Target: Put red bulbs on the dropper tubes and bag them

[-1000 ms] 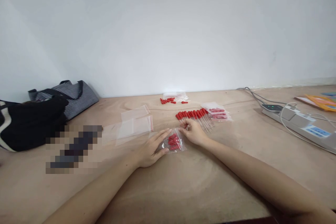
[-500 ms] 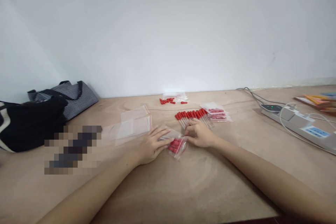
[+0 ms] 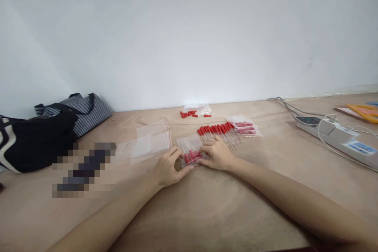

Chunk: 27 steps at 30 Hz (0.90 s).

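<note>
A clear zip bag [image 3: 189, 143] holding several droppers with red rubber bulbs lies on the table between my hands. At its left and near edges, my left hand [image 3: 169, 168] is curled, thumb at the near edge and forefinger at the side. My right hand [image 3: 218, 155] grips the bag's near right part, thumb and fingers over the red bulbs. Just beyond my right hand is a row of loose glass droppers [image 3: 217, 129] with red bulbs. A stack of filled zip bags [image 3: 244, 126] adjoins that row on the right.
Flat zip bags [image 3: 152, 142] lie left of my hands. Loose red bulbs [image 3: 189, 113] sit by a clear bag [image 3: 196, 108] near the wall. A power strip [image 3: 339, 141] with cables is at right; a black bag [image 3: 41, 141] and a striped bag [image 3: 91, 114] at left.
The filled zip bag has turned straighter and now lies flatter, its bulbs towards me. My left hand has shifted from on top of it to its near left edge; my right hand has moved onto it.
</note>
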Motion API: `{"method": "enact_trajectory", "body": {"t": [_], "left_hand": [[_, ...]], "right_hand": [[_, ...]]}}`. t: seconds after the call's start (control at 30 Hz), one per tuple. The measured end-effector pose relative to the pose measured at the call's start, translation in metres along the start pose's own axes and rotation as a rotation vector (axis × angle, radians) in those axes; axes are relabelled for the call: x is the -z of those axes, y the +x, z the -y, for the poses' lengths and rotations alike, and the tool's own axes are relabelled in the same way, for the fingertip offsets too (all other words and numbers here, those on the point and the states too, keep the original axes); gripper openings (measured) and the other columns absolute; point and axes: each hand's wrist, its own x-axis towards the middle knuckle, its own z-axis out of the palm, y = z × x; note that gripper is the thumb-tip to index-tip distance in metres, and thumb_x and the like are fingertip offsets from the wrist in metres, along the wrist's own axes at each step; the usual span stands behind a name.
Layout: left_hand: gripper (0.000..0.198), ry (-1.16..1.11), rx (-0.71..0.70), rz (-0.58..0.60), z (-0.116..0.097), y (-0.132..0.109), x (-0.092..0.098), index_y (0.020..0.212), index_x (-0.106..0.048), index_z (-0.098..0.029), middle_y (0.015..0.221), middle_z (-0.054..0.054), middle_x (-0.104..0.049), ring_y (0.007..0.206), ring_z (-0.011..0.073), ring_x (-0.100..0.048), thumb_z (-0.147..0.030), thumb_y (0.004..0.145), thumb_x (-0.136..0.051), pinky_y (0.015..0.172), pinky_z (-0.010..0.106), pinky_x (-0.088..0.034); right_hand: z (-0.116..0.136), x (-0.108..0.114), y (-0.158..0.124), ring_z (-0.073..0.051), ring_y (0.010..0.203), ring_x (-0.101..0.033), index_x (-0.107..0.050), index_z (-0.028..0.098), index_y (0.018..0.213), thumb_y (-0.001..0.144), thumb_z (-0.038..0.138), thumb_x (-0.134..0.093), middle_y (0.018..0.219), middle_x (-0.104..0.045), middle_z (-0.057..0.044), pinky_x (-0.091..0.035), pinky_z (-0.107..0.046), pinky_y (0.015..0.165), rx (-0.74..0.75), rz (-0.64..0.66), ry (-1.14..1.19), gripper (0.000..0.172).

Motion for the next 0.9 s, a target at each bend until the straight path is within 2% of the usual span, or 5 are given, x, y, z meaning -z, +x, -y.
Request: {"method": "enact_trajectory", "body": {"t": [0.27,0.5,0.6,0.7,0.9], "left_hand": [[0.007,0.026,-0.018,0.033,0.006,0.004,-0.006,0.075,-0.051,-0.018,0.073,0.002,-0.054,0.067,0.0141,-0.053,-0.018,0.078,-0.044,0.062,0.026,-0.044],[0.011,0.057,0.033,0.005,0.015,0.005,-0.002,0.084,-0.054,-0.017,0.082,0.004,-0.058,0.077,0.0163,-0.057,-0.026,0.08,-0.047,0.069,0.03,-0.048],[0.022,0.121,-0.12,0.039,0.026,0.004,0.005,0.093,-0.054,-0.017,0.092,0.007,-0.06,0.084,0.0179,-0.058,-0.033,0.079,-0.051,0.073,0.031,-0.049],[0.02,0.221,-0.328,0.057,0.038,0.002,0.007,0.097,-0.056,-0.017,0.095,0.008,-0.062,0.087,0.0181,-0.06,-0.028,0.084,-0.045,0.074,0.03,-0.051],[0.027,0.291,-0.415,0.089,0.051,0.001,-0.003,0.1,-0.057,-0.019,0.088,0.006,-0.066,0.074,0.0127,-0.064,-0.018,0.087,-0.033,0.067,0.024,-0.053]], "right_hand": [[0.003,-0.016,0.015,-0.018,0.081,-0.049,-0.059,0.017,0.08,0.068,0.021,-0.057,0.08,-0.06,-0.005,-0.026,-0.03,0.07,-0.098,-0.058,-0.079,0.013],[-0.012,-0.008,0.005,-0.016,0.078,-0.047,-0.059,0.019,0.094,0.074,0.043,-0.057,0.082,-0.057,-0.004,-0.028,-0.028,0.068,0.04,-0.042,0.053,0.031],[-0.022,-0.005,-0.002,-0.017,0.081,-0.045,-0.061,0.021,0.095,0.076,0.038,-0.055,0.08,-0.058,-0.004,-0.025,-0.031,0.07,0.118,-0.077,-0.044,0.026],[-0.026,-0.006,-0.004,-0.016,0.077,-0.044,-0.063,0.021,0.089,0.082,0.026,-0.048,0.072,-0.059,-0.003,-0.023,-0.033,0.07,0.241,-0.13,-0.156,0.018],[-0.021,-0.015,0.009,-0.015,0.075,-0.043,-0.062,0.019,0.076,0.087,0.022,-0.038,0.067,-0.058,-0.004,-0.024,-0.034,0.07,0.384,-0.157,-0.258,0.026]]}}
